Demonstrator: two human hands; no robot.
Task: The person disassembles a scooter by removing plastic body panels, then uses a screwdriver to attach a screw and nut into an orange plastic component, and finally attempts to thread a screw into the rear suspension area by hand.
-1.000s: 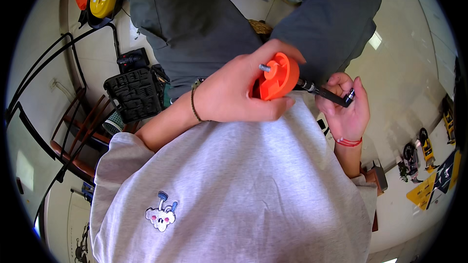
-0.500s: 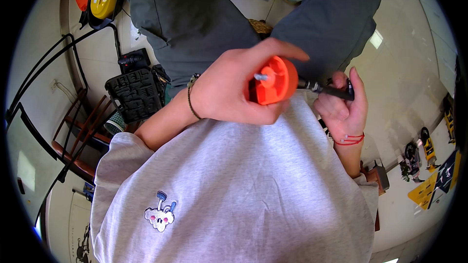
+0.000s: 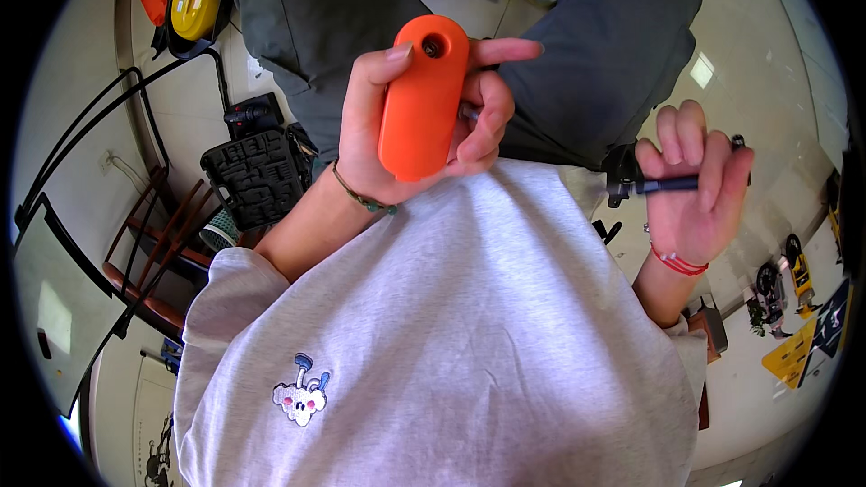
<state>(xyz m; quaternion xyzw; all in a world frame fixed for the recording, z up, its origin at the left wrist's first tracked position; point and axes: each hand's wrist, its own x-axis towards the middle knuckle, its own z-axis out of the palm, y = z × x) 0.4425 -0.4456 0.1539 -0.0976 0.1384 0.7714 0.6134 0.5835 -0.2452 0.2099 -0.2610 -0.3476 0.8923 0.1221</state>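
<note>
In front of my knees, my left hand (image 3: 365,131) is closed round a long, rounded orange plastic part (image 3: 417,117). Its smooth face is turned up, and a dark screw or bolt head sits in the round hole near its far end. The thumb presses that end, while the index finger stretches out to the right. A small bit of metal shows between the curled fingers behind the part. My right hand (image 3: 693,221), off to the right, grips a black-handled tool (image 3: 667,185) with curled fingers. That tool's left end is blurred, and it stands apart from the orange part.
An open black tool case (image 3: 255,179) lies on the floor at left, with a black power tool (image 3: 253,114) beyond it. A yellow-and-black object (image 3: 195,4) stands at far left. Brown chairs (image 3: 149,257) and a black metal frame (image 3: 86,140) are at the left; small yellow machines (image 3: 796,269) at right.
My left hand has turned the orange part over, from its hollow side with a protruding bolt to its smooth face. My right hand has drawn the tool away to the right.
</note>
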